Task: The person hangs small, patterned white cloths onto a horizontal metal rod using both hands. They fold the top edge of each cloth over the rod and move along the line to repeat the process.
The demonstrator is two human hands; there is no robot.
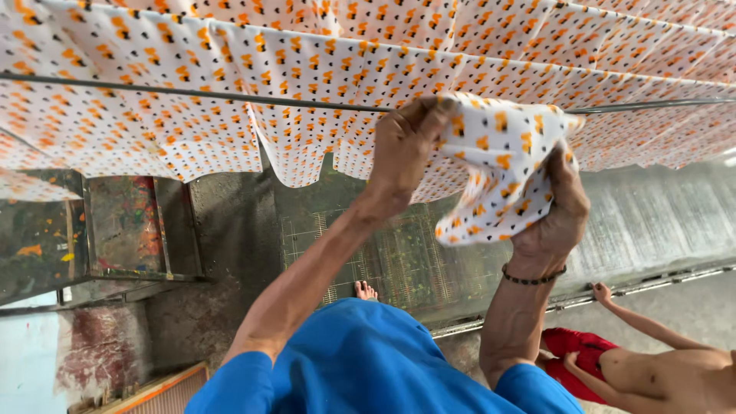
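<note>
Up went both arms! The left hand (pixel 402 149) was clenched on the printed cloth (pixel 498 176), fingers curled over its top edge right at the overhead wire (pixel 192 93). At three o'clock from it, the right hand (pixel 556 215) gripped the bunched white fabric with orange and black dots from below, a dark bead bracelet (pixel 534 279) on that wrist. More dotted cloth hung along the wire. At five o'clock, another person's arm (pixel 636 322) reached out.

We see no packages, labels, signs or screens anywhere in this view.
</note>
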